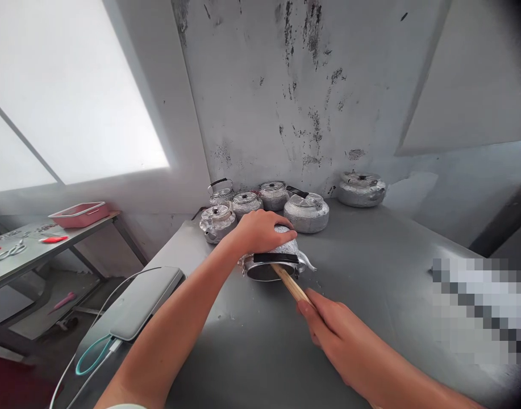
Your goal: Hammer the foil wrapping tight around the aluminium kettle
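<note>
A silvery kettle [288, 245] with a hammered surface lies tipped on the table, its round mouth facing me and its spout to the right. Its black handle grip [276, 258] crosses the upper edge of the mouth. My left hand [263, 230] is curled over the top of the body and holds it; some fingertips are out of sight. In my right hand [328, 321] is a wooden stick [293, 284], gripped with closed fingers. The far end of the stick goes into the kettle's mouth, where it is hidden.
Several more kettles stand behind, among them a black-handled one [307, 215] and another [362, 190] against the wall. A grey power bank [151, 301] with cables lies left on the grey table [243, 363]. A side table holds a pink basket [79, 216] and scissors [12, 250].
</note>
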Motion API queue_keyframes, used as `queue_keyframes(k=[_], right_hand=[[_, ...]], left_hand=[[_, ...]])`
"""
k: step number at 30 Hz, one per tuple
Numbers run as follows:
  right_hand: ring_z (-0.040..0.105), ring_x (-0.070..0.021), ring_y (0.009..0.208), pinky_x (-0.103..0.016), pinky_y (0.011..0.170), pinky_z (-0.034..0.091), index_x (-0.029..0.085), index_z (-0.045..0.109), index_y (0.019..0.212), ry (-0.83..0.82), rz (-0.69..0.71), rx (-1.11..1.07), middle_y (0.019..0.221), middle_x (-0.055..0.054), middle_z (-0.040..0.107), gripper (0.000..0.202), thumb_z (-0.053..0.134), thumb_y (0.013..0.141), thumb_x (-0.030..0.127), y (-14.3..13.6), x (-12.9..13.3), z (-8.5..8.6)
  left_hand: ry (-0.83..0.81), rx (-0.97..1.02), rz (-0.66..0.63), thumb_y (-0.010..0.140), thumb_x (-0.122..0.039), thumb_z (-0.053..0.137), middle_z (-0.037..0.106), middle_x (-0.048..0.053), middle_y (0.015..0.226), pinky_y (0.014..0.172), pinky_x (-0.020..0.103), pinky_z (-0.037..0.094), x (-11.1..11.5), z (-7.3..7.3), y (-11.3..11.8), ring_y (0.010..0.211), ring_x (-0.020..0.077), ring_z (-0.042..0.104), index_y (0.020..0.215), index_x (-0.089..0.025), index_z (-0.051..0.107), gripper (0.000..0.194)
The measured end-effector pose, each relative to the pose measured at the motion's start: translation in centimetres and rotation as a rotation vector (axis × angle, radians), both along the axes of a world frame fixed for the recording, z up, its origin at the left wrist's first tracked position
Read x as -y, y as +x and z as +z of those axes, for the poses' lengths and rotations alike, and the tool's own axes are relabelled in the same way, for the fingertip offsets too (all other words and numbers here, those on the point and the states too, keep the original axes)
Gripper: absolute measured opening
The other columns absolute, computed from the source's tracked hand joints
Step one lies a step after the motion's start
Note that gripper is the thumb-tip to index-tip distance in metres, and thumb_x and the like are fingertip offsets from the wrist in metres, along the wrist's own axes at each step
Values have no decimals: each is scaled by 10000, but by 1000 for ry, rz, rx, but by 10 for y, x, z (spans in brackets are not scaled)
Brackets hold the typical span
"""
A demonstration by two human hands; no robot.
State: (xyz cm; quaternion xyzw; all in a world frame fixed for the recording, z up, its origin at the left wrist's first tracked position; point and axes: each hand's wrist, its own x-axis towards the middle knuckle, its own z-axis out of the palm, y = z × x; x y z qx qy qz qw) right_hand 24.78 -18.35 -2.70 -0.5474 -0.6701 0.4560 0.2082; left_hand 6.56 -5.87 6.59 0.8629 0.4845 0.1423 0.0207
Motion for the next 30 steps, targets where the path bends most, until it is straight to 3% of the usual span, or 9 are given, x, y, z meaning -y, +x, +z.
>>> queue_keyframes(k=[8, 13, 20, 30], right_hand=[[320, -118, 540, -276, 507, 284, 237, 399, 741, 68, 68, 83, 652, 37, 427, 424, 282, 1012, 543, 1, -2, -10], [333, -139, 547, -290, 531, 277, 252, 420, 771, 140, 43, 149, 630, 36, 432, 424, 248, 1016, 552, 0, -1, -7], [440, -175, 573, -314, 550, 264, 262, 450, 793, 201, 37, 234, 651, 5, 541, 365, 281, 1020, 492, 0, -3, 1], [406, -160, 555, -314, 564, 300, 253, 435, 738, 175, 67, 224, 649, 5, 533, 397, 296, 1009, 506, -1, 1, 0]], left_hand=[[-13, 6, 16, 886, -560, 519, 766, -19, 962, 795, 322, 500, 4, 3, 2, 916, 248, 676, 1120, -368, 762, 388], [-26, 3, 13, 895, -564, 507, 755, -18, 858, 796, 322, 504, 4, 3, 2, 858, 236, 674, 1121, -370, 758, 389], [-11, -1, 10, 895, -570, 505, 760, -30, 924, 795, 331, 507, 4, 3, 1, 903, 245, 670, 1122, -381, 754, 386], [0, -8, 9, 895, -583, 498, 763, -28, 972, 809, 341, 506, 3, 3, 1, 942, 256, 670, 1126, -382, 752, 398]])
